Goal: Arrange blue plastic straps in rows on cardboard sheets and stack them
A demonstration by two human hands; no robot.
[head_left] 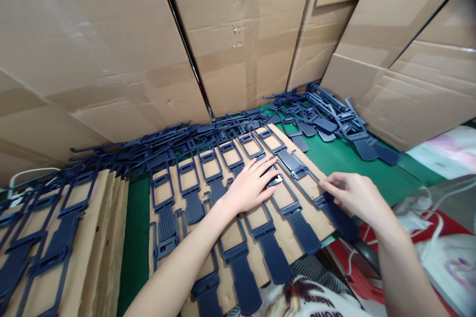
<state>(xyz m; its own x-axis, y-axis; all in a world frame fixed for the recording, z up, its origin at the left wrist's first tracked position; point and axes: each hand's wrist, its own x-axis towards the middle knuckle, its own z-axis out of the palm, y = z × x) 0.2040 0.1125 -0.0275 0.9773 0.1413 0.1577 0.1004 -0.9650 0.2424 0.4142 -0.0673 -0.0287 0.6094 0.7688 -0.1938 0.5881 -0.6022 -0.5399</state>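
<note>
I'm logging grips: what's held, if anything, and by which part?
Right hand seems to pinch a blue frame by its side; left hand, open, grips nothing visible.

Large cartons (238, 34) and heaped plastic parts (323, 124) show a workshop.

Navy frames (292, 209) | flat, in rows (ribbed tabs (274, 257)) | on cardboard (316, 220)

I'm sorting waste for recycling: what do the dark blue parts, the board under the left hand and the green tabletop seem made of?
Dark blue parts: probably molded plastic, satin-matte, given their even color and crisp ribs.
Board: likely cardboard, from its dull tan face.
Green tabletop: smooth, perhaps a vinyl or rubber covering; the look leaves it open.
</note>
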